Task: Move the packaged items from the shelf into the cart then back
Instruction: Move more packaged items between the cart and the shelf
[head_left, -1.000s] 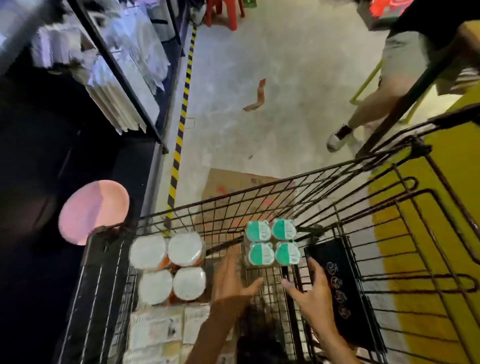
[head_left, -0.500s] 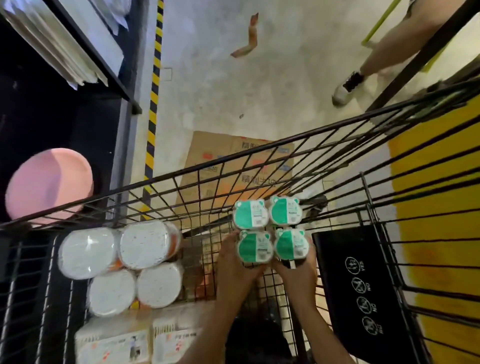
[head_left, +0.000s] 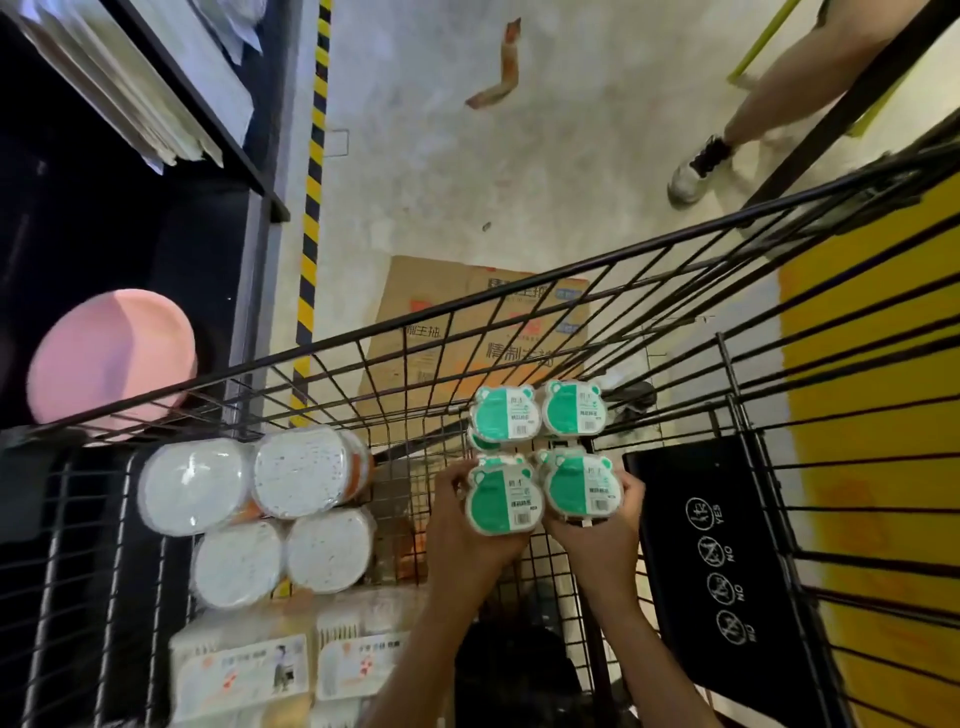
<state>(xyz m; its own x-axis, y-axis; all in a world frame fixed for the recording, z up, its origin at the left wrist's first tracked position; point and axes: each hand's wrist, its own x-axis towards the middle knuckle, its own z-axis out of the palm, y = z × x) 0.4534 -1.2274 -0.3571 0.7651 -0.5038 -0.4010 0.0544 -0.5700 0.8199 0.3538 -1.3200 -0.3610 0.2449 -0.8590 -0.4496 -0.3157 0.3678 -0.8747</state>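
Inside the black wire cart (head_left: 571, 291), both hands grip a four-pack of green-lidded cups (head_left: 545, 457) from its near side: the left hand (head_left: 462, 525) curls round the near-left cup, the right hand (head_left: 602, 519) round the near-right one. To the left in the cart sits a four-pack of white-lidded tubs (head_left: 260, 509), with boxed packets (head_left: 270, 670) nearer. A flattened cardboard box (head_left: 483, 322) lies on the floor beyond the cart, and a pink disc (head_left: 109, 358) shows at the dark shelf on the left.
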